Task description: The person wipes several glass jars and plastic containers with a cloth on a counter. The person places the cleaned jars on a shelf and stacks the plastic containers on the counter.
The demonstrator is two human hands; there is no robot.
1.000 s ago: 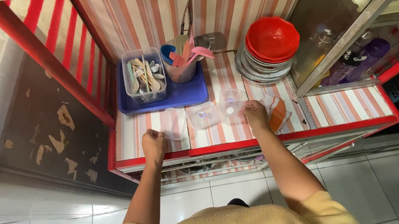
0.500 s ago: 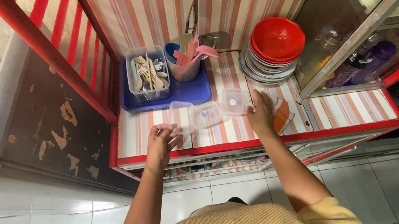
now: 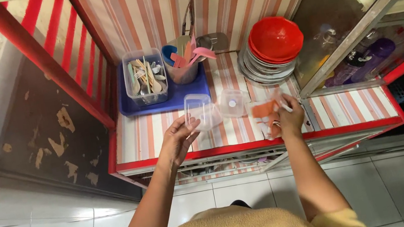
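While left hand [image 3: 177, 139] grips empty clear tub [image 3: 198, 109] | right hand [image 3: 289, 112] pinches orange cloth [image 3: 266, 111]

The left hand [image 3: 177, 139] is lifting a clear plastic container [image 3: 198, 111] off the striped shelf [image 3: 145, 134], its grip closing on the near edge. Just right of that grip a second clear container [image 3: 232, 103] is sitting on the shelf. The right hand [image 3: 289, 112] is grasping an orange and white cloth [image 3: 264, 112]. Beyond the left grip, a blue tray [image 3: 182, 96] is carrying a tub of cutlery [image 3: 145, 77]; beyond the right, red bowls [image 3: 276, 38] are sitting stacked on plates.
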